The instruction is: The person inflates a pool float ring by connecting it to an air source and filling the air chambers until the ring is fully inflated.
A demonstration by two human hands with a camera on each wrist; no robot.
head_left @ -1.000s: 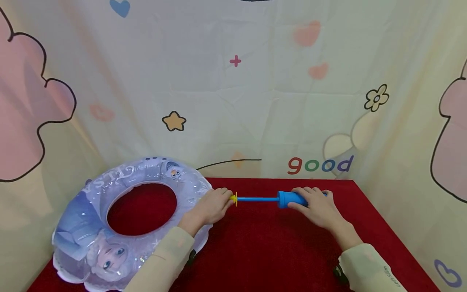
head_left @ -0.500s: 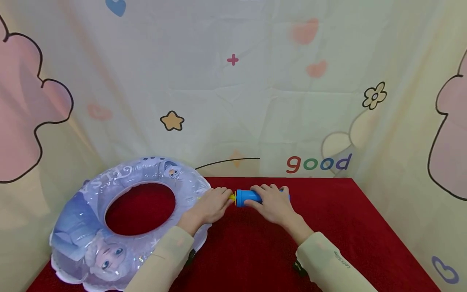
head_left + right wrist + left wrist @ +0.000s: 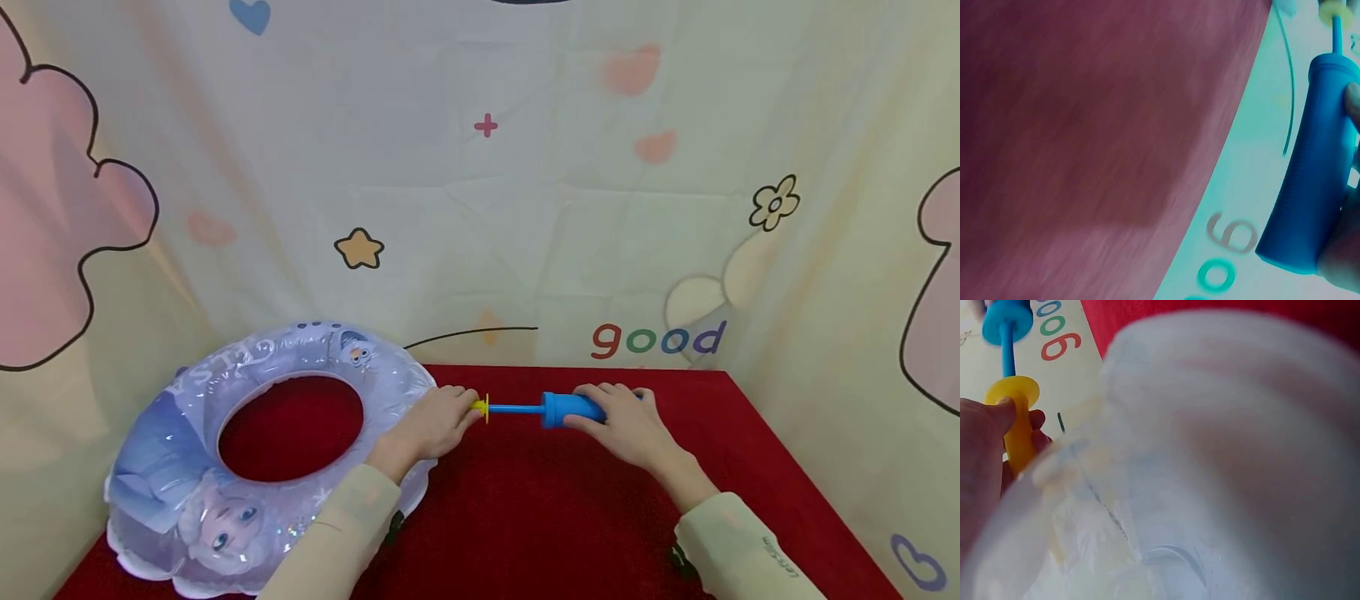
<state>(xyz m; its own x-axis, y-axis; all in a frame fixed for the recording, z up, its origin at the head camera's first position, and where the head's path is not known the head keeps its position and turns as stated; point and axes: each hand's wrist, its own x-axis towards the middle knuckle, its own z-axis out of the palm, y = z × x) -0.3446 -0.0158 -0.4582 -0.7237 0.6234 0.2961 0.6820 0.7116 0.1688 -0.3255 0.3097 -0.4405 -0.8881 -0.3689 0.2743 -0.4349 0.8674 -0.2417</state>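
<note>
A hand air pump point(image 3: 562, 408) with a blue barrel, a blue rod and a yellow handle point(image 3: 1019, 437) lies level across both hands, above the red cloth. My left hand point(image 3: 435, 421) grips the yellow handle, its thumb below the yellow disc in the left wrist view. Around the blue barrel point(image 3: 1313, 162) curl the fingers of my right hand point(image 3: 626, 425). A length of rod point(image 3: 516, 409) shows between disc and barrel. Beside and partly beneath my left forearm is an inflated, pale purple swim ring point(image 3: 165, 408) with cartoon prints. The barrel's far end is mostly hidden by my right hand.
Red cloth point(image 3: 540, 517) covers the table. Behind and on both sides hangs a pale printed curtain point(image 3: 465, 225) with coloured letters. In the left wrist view, the clear, blurred swim ring fills much of the picture.
My right hand first pushed the barrel left up to the yellow disc, then drew it back right, so the rod shows again. The left hand has stayed in place.
</note>
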